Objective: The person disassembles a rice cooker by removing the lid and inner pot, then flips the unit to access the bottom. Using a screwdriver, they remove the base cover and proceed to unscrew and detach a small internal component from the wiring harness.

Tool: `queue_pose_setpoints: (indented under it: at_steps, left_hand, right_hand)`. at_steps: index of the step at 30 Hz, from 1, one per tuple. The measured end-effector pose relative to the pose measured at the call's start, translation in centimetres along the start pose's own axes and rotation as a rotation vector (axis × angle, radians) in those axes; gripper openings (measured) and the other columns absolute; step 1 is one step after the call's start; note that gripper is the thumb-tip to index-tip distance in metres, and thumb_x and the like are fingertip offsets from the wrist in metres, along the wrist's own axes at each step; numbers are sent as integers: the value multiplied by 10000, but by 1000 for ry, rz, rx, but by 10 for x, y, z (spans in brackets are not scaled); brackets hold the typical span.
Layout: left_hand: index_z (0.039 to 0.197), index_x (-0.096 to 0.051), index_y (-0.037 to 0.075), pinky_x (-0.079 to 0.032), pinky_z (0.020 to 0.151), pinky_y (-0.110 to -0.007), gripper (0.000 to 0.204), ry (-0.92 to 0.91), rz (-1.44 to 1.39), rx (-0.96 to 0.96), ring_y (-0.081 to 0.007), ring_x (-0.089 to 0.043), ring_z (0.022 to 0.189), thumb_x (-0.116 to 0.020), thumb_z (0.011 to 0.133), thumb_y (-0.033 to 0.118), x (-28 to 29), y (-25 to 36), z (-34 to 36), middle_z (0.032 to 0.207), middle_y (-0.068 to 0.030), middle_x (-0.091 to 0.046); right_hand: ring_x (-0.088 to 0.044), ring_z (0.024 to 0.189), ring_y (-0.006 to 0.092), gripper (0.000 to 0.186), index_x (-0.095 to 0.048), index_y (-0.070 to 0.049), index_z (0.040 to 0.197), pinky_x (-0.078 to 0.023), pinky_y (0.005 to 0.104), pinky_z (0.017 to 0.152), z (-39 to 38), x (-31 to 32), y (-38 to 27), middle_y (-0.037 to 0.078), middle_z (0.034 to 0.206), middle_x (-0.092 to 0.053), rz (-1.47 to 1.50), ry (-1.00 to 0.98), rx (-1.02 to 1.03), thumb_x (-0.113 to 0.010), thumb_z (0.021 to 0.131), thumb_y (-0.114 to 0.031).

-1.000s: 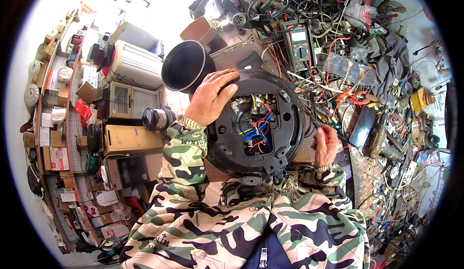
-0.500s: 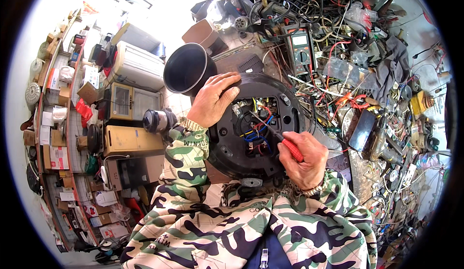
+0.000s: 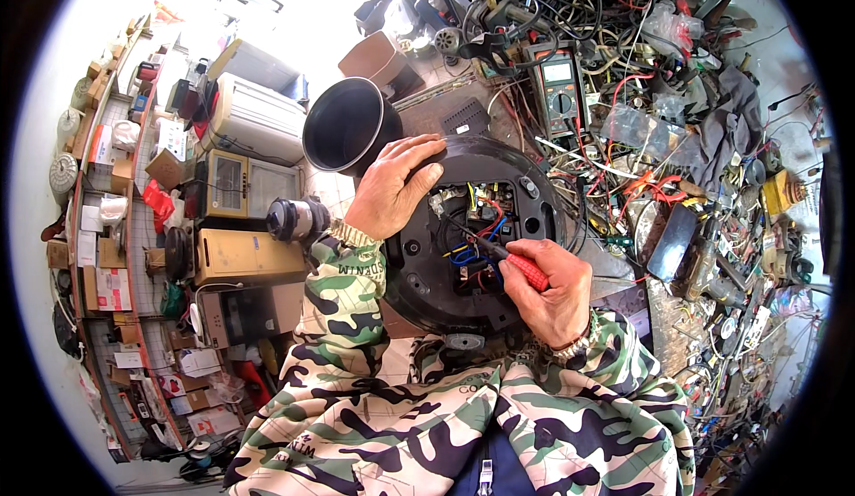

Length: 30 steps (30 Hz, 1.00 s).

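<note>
Left hand [image 3: 389,191] extended (palm down); right hand [image 3: 556,291] curled in grip.

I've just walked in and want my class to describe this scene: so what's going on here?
A person in a camouflage jacket is working on an open, round black appliance base. The left hand rests on its rim, while the right hand grips a red-handled tool pointed into the opening among coloured wires. Whether its tip touches anything is unclear. A black pot stands beyond the left hand, and a multimeter lies amid clutter to the right.
</note>
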<state>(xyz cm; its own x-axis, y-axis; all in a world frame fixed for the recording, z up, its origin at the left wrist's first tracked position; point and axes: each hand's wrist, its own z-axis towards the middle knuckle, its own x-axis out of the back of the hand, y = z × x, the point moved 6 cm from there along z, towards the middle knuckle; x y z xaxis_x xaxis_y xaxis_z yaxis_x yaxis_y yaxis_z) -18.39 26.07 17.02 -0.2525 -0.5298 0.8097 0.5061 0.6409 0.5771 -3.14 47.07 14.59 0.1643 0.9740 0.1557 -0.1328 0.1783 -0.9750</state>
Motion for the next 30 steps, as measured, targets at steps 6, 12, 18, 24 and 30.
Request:
queue_pose_setpoints:
  at_steps: [6, 12, 18, 24, 30]
  left_hand:
    - [1342, -675, -6, -451, 1140, -459, 410, -3, -11, 3, -385, -575, 1350, -638, 1052, 281, -1, 0, 1, 1412, -198, -661]
    - [1330, -677, -10, -449, 1137, -464, 404, 0, 3, -21, -394, -583, 1337, -634, 1055, 283, 0, 2, 1, 1399, -203, -665]
    - [1326, -677, -10, -458, 1129, -456, 380, -7, 37, -27, -394, -601, 1318, -644, 1050, 249, 1, 6, 4, 1393, -210, -667]
    - [1338, -674, -5, -455, 1137, -445, 382, -15, 27, -19, -389, -595, 1335, -645, 1050, 243, -4, 4, 7, 1396, -209, -666]
    - [1349, -670, -3, -454, 1140, -439, 385, -12, 44, -9, -386, -596, 1337, -636, 1056, 244, -2, 7, 2, 1400, -208, -666]
  right_hand:
    - [-755, 847, 242, 243, -751, 42, 1087, -584, 333, 770, -5, 1, 22, 179, 975, -771, 175, -16, -238, -793, 894, -99]
    - [-742, 840, 206, 245, -756, 42, 1088, -575, 321, 761, -4, 5, 25, 163, 959, -776, 211, -10, -291, -791, 907, -120]
    - [-737, 830, 193, 242, -760, 36, 1087, -570, 316, 759, 0, 6, 26, 157, 948, -776, 207, -11, -252, -791, 909, -127]
    - [-745, 844, 208, 237, -766, 23, 1080, -574, 324, 774, -1, 6, 31, 155, 955, -776, 221, -8, -160, -798, 902, -131]
    - [-746, 848, 212, 241, -767, 22, 1081, -573, 326, 774, -3, 7, 32, 153, 959, -775, 243, -12, -163, -801, 898, -131]
